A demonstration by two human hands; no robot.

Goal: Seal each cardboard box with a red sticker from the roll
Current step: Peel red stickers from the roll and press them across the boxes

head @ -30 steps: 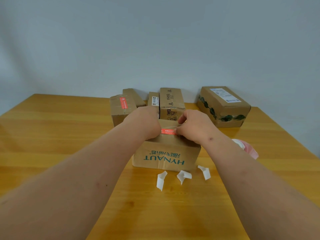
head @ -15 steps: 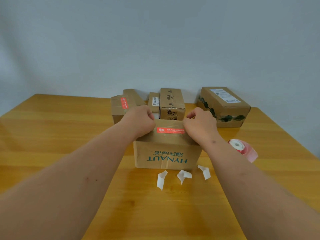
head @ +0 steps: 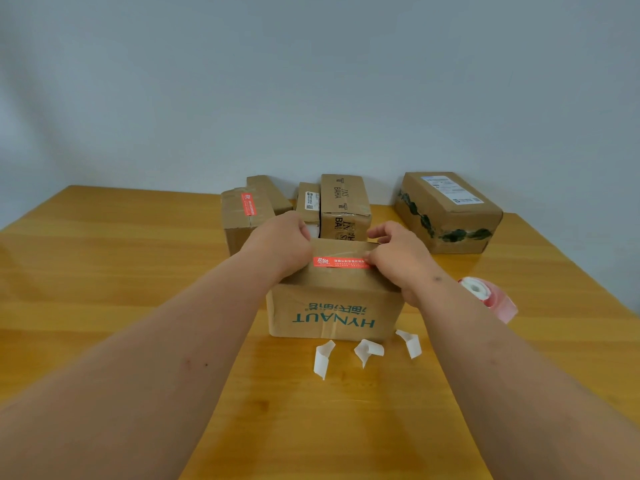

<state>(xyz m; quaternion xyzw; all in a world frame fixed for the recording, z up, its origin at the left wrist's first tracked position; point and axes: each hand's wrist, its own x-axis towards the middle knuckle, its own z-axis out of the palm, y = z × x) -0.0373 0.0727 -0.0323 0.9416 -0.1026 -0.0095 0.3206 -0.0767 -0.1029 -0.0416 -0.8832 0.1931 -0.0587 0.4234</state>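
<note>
Both hands [head: 277,244] [head: 398,254] curled, pressing sticker [head: 341,262] on box [head: 336,306]; scraps [head: 367,351] in front

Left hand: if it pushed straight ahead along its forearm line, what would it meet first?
Probably the small labelled box just beyond the left hand, which rests on the front box; depth is uncertain.
</note>
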